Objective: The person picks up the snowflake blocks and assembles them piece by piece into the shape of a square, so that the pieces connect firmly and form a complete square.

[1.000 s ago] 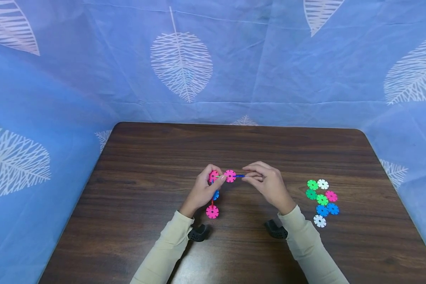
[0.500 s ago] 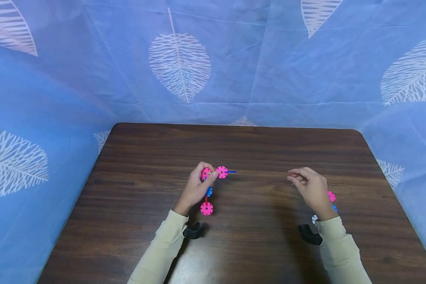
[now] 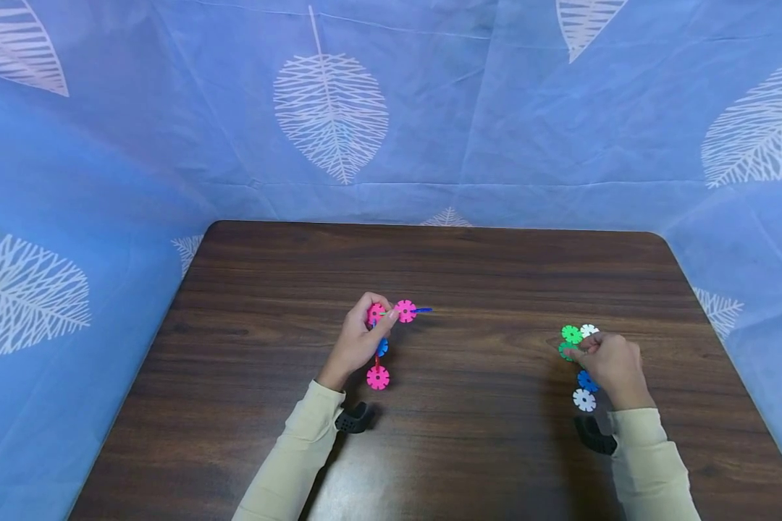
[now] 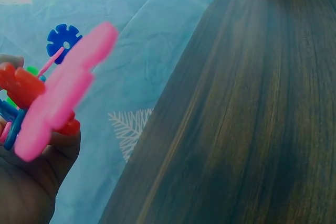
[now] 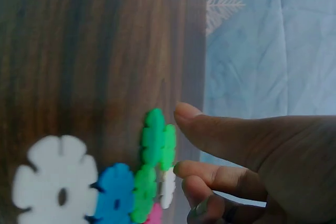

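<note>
My left hand [image 3: 355, 340] pinches a joined chain of notched plastic snowflake discs above the table. A pink disc [image 3: 405, 312] with a blue disc [image 3: 423, 310] seen edge-on forms its right arm, and another pink disc [image 3: 378, 378] sits at the lower end. In the left wrist view a pink disc [image 4: 63, 98] fills the front, with red pieces across it and a blue disc [image 4: 59, 37] beyond. Over the loose discs is my right hand [image 3: 619, 367]. Its thumb and index finger stand apart beside a green disc [image 5: 153, 138], with nothing between them. Part of the pile is hidden beneath this hand.
Loose discs lie at the table's right: light green [image 3: 570, 333], white [image 3: 589, 331], blue [image 3: 585, 380] and another white disc [image 3: 584, 400]. The brown wooden table [image 3: 482, 434] meets a blue leaf-patterned cloth [image 3: 495, 108] behind. Each wrist carries a black camera mount [image 3: 355, 418].
My right hand has let go of the chain's blue disc and swung right to the loose discs. The left hand, still holding the chain, has shifted slightly left and up.
</note>
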The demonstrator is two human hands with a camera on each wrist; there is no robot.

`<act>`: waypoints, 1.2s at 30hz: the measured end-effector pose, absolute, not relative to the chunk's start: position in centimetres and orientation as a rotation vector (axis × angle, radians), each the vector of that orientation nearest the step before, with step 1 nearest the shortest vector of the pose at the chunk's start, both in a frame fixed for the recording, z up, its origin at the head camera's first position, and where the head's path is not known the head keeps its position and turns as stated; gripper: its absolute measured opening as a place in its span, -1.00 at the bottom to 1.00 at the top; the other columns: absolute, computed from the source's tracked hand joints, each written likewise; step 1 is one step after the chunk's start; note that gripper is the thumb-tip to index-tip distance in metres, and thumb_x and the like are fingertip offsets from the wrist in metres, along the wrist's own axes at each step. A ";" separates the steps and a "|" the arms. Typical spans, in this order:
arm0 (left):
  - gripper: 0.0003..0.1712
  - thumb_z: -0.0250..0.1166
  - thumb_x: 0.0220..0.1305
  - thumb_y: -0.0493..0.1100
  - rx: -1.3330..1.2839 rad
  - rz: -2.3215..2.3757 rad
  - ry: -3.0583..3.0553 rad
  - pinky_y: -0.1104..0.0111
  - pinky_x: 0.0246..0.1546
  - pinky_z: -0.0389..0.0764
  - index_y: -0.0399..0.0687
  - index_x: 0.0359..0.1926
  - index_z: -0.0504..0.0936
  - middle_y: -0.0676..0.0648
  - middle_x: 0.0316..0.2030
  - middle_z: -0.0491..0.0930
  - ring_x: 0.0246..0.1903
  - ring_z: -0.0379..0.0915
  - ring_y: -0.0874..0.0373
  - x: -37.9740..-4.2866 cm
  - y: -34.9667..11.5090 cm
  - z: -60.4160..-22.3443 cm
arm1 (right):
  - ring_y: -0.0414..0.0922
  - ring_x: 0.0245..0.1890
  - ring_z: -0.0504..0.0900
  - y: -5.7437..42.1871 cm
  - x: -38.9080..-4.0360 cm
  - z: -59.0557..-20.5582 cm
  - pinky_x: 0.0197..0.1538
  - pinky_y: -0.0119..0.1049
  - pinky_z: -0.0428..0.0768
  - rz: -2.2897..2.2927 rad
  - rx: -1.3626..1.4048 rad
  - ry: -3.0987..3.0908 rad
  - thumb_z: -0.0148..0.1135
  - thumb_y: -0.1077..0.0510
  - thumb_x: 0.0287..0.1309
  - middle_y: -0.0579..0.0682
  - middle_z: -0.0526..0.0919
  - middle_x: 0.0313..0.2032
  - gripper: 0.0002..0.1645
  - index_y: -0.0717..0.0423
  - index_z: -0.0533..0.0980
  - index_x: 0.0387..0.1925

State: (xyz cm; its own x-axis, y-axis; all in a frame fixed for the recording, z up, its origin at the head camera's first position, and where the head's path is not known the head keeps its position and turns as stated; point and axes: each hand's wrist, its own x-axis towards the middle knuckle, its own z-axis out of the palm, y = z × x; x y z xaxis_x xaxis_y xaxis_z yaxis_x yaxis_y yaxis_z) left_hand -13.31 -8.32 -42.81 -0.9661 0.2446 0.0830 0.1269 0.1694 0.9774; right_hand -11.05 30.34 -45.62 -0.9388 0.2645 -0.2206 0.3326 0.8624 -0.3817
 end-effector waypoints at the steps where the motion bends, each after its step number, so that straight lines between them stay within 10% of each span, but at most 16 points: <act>1: -0.81 0.12 0.36 -0.25 0.371 1.934 2.324 0.53 -0.57 0.35 -0.33 -0.15 0.37 -0.03 -0.56 0.39 -0.61 0.29 0.29 -13.3 -8.3 -42.8 | 0.14 -0.32 0.51 30.4 -11.0 -45.7 -0.26 0.03 0.49 -0.627 0.488 2.862 0.35 -0.01 0.07 0.22 0.65 -0.44 -0.55 0.38 0.59 -0.31; 17: -0.81 0.13 0.35 -0.27 0.334 1.983 2.313 0.52 -0.59 0.38 -0.36 -0.19 0.39 -0.01 -0.56 0.39 -0.61 0.31 0.29 -13.0 -8.5 -43.2 | -0.03 -0.52 0.51 30.4 -10.9 -47.2 -0.55 -0.28 0.39 -0.603 0.460 2.890 0.38 0.05 0.01 0.18 0.65 -0.49 -0.63 0.36 0.61 -0.40; 25: -0.82 0.13 0.35 -0.25 0.333 1.967 2.326 0.51 -0.53 0.38 -0.34 -0.18 0.40 0.00 -0.55 0.39 -0.57 0.33 0.28 -13.2 -8.6 -43.1 | 0.25 -0.21 0.48 29.5 -11.4 -46.9 -0.22 0.04 0.46 -0.644 0.569 2.869 0.39 0.11 -0.01 0.34 0.61 -0.29 -0.58 0.43 0.53 -0.28; 36: -0.81 0.13 0.35 -0.26 0.333 1.958 2.330 0.51 -0.54 0.39 -0.35 -0.17 0.39 -0.03 -0.54 0.41 -0.59 0.32 0.25 -13.3 -8.7 -42.7 | 0.15 -0.37 0.57 28.5 -11.3 -46.5 -0.05 0.12 0.31 -0.847 0.480 2.965 0.37 0.26 -0.03 0.24 0.65 -0.47 -0.72 0.38 0.47 -0.34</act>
State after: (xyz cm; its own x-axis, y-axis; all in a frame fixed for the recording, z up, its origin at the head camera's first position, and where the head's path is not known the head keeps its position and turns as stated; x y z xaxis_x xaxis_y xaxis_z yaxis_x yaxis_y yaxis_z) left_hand -13.34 -8.66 -42.74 -0.9731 0.2166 0.0780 0.1142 0.1596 0.9806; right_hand -11.27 28.53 -46.53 -0.9524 0.2868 -0.1037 0.2983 0.8051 -0.5126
